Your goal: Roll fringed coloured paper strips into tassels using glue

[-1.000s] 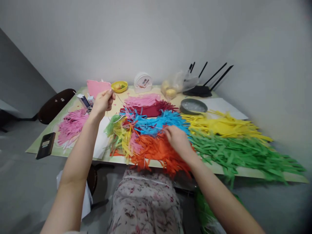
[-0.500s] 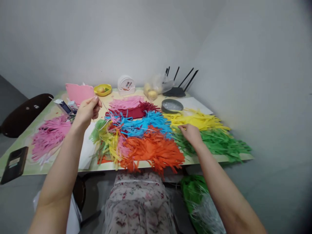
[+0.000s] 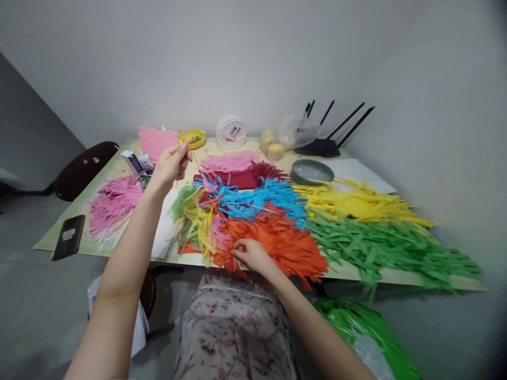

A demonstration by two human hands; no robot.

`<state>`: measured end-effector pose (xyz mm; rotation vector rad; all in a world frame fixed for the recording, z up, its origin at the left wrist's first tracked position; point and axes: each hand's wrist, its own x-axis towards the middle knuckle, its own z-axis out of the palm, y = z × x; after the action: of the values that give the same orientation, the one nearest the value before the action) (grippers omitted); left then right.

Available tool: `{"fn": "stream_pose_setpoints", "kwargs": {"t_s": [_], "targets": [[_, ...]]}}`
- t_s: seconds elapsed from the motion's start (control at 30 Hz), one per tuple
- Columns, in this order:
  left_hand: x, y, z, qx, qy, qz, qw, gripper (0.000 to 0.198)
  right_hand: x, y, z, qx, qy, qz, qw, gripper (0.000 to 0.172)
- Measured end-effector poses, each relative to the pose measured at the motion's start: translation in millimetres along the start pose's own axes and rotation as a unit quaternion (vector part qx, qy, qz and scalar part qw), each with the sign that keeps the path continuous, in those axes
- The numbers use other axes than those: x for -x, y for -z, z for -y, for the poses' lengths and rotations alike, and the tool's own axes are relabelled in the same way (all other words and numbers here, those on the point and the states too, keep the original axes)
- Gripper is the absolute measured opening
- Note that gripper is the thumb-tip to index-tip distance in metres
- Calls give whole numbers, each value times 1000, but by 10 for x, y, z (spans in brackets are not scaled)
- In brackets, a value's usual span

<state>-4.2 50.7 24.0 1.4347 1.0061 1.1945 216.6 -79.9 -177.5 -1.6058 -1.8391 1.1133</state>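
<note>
My left hand (image 3: 171, 164) is raised over the table's left half, its fingers pinched on a thin pale string (image 3: 222, 199) that runs down into a mixed bunch of fringed paper strips (image 3: 198, 221). My right hand (image 3: 250, 253) rests on the near edge of the orange fringed paper pile (image 3: 285, 243), fingers curled into the strips. Blue fringed paper (image 3: 257, 198) lies just behind the orange. Green strips (image 3: 380, 245) and yellow strips (image 3: 356, 199) spread to the right.
Pink strips (image 3: 113, 203) and a black phone (image 3: 68, 236) lie at the left. A grey dish (image 3: 312, 171), a router (image 3: 322, 146), a plastic bag of fruit (image 3: 277, 142), a yellow bowl (image 3: 192, 138) and a white round box (image 3: 231, 132) stand at the back. A green bag (image 3: 368, 332) sits beside my lap.
My right hand has come back from the yellow and green strips to the near edge of the orange pile. My left hand still holds the string up.
</note>
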Motion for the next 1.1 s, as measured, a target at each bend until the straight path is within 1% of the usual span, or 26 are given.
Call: {"fn": "stream_pose_setpoints", "kwargs": {"t_s": [0.07,0.2,0.23,0.27,0.33,0.43,0.53,0.6,0.7,0.83,0.9,0.93,1.0,1.03,1.1], "targets": [[4,49,3,2,-2,-5,1000,35,12,61,-7,-43,-8,4,999,15],[-6,200,-30,12,-20,-29,999,34,112,315,6,-108,-25,10,994,38],[-12,235,-39,16,-26,-37,999,33,133,365,8,-116,-27,11,993,41],[-19,264,-45,20,-30,-47,998,33,147,393,11,-118,-29,13,993,40],[-29,293,-43,23,-30,-64,997,33,150,364,20,-107,-30,16,994,33],[-26,276,-12,20,-22,-67,997,34,99,163,44,-81,-31,6,996,18],[-7,259,16,17,-16,-58,998,35,31,-4,68,-82,-39,-12,996,8],[4,281,23,13,-12,-60,998,35,8,-5,77,-105,-44,-3,993,10],[3,345,28,14,-13,-67,998,34,27,118,80,-156,-48,25,986,17],[-18,432,21,13,-16,-76,997,35,145,387,140,-218,-57,51,973,34],[-17,491,-38,4,-17,-83,996,35,242,623,235,-243,-55,56,967,41],[-8,530,-92,-2,-19,-87,996,35,299,782,301,-251,-50,53,965,43],[28,620,-245,-11,-36,-95,995,34,421,1169,460,-255,-34,15,966,44],[55,662,-335,-10,-50,-100,994,34,478,1379,544,-242,-15,-26,970,42],[126,719,-507,0,-85,-108,991,36,568,1778,704,-224,28,-127,966,40]]}}
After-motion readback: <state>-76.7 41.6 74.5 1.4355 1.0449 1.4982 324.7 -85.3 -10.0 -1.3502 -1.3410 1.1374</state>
